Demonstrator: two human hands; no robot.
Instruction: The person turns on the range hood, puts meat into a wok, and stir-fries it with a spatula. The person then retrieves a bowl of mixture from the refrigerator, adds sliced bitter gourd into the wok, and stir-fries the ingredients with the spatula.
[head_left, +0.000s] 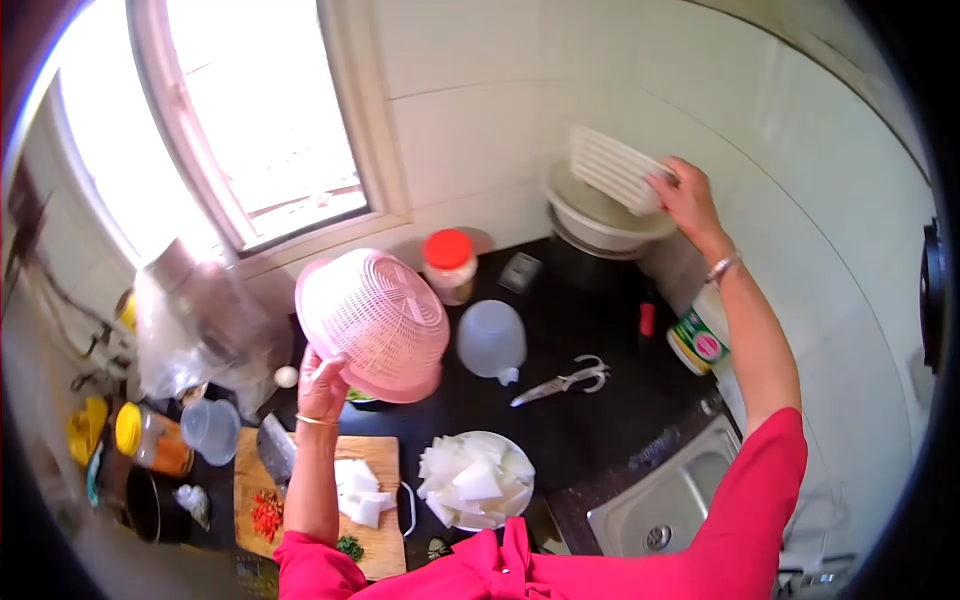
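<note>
My left hand [322, 388] grips the rim of a pink plastic colander [372, 320], tipped with its perforated underside facing up, above the counter. At the back right, my right hand [690, 205] holds a white slatted plastic rack [612, 168] by one end. That rack is tilted over a white basin [605, 238] in the corner and hides part of it. Below my left arm lies a wooden cutting board [385, 452] with a cleaver [277, 448], chopped red pepper [267, 515], chopped greens [350, 547] and white slices [360, 492].
More white slices fill a plate [530, 468]. Scissors [570, 381], a translucent bluish container [492, 340] and a red-lidded jar [450, 267] stand mid-counter. A sink [660, 500] and labelled bottle [698, 335] are at right; a yellow-lidded jar [152, 440] and plastic bag [190, 330] at left.
</note>
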